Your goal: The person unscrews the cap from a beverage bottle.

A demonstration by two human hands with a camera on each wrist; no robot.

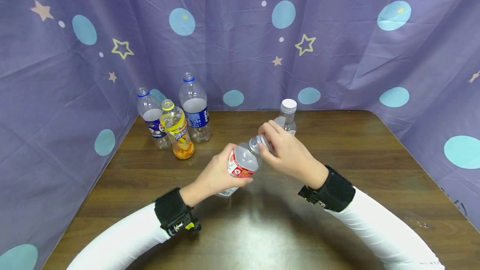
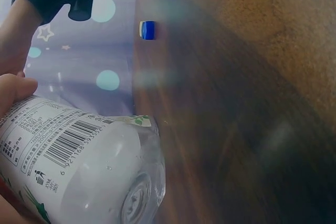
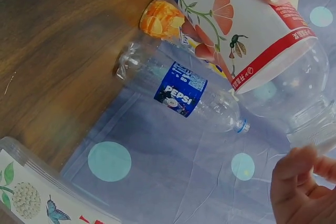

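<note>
A clear plastic bottle with a red-and-white label is tilted above the table, its top toward the right. My left hand grips it round the label; the barcode and the bottle's base show in the left wrist view. My right hand pinches the bottle's ridged clear top between curled fingers and thumb. In the right wrist view the bottle's label shows painted flowers, and my right fingers are at its mouth end.
Two capless Pepsi bottles and a yellow-labelled bottle stand at the back left. Behind my right hand stands a white-capped bottle. A small blue cap is on the wooden table. A purple curtain hangs behind.
</note>
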